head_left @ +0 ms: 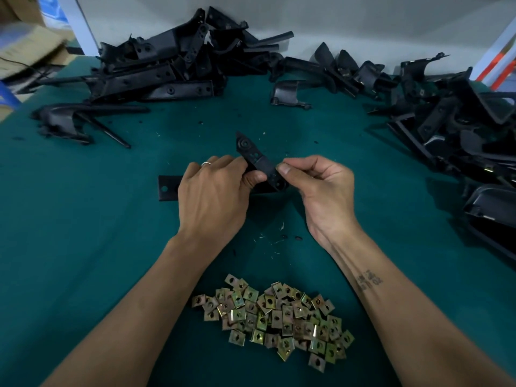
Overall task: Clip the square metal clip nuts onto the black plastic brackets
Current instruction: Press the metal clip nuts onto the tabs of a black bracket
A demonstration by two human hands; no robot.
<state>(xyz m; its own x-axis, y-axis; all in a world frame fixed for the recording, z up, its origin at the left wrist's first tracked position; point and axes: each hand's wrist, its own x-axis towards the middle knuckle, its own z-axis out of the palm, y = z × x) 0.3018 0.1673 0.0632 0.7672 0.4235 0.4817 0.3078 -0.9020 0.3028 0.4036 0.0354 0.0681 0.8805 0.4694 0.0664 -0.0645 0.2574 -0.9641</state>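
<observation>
- Both hands are on one black bracket at the centre of the green table, its pointed end aimed at 12 o'clock.
- The left hand wraps the bracket's long arm, thumb pressed on top; that arm's far end pokes out at 9 o'clock.
- The right hand pinches at the bracket's edge with thumb and forefinger. Whether a clip nut sits between those fingertips, I cannot tell; it's hidden.
- The loose clip nuts lie heaped at 6 o'clock, between the forearms.
- Bracket stock sits in piles at 11 o'clock and 3 o'clock.
- My read: the nut is being seated. Do it well by squaring the nut's open mouth to the edge, lining its hole with the bracket's hole, then pushing straight, while the left thumb braces against the push so the plastic doesn't twist.
</observation>
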